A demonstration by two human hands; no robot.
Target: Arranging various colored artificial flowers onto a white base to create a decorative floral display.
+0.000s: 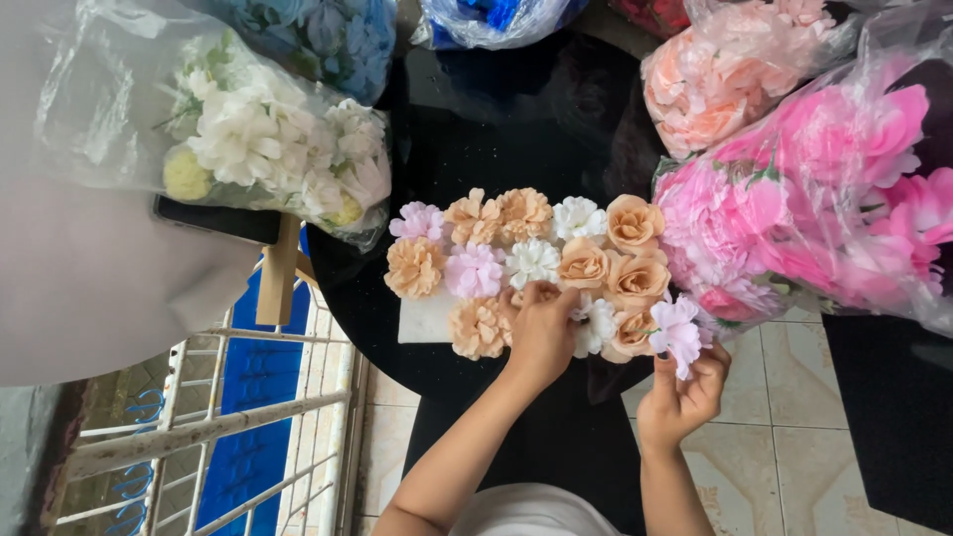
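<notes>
On a round black table (496,129) lies a white foam block (425,320) covered by a cluster of artificial flowers (516,263) in peach, lilac and white. The left hand (541,328) rests at the cluster's 6 o'clock edge, fingers curled down over the blooms, pressing among them; whether it pinches a stem there cannot be told. The right hand (685,392) hovers off the table's rim at about 4 o'clock from the cluster, fingers closed upward around the base of a single lilac flower (677,333), which sits just beside the cluster's lower right corner, touching or nearly touching a peach rose (633,333) there.

Room is tight on the right: a clear bag of pink flowers (804,218) crowds the cluster's 3 o'clock side, touching its outermost roses, and a bag of salmon-pink flowers (715,79) lies at 1 o'clock. At 10 o'clock a bag of white flowers (268,149) overhangs the table's left edge, well apart from the cluster. The bare black surface at 12 o'clock is the widest open stretch. At 9 o'clock only a bare strip of the foam corner shows before the table's rim; below it stand a white metal railing (228,417) and a tiled floor (784,397).
</notes>
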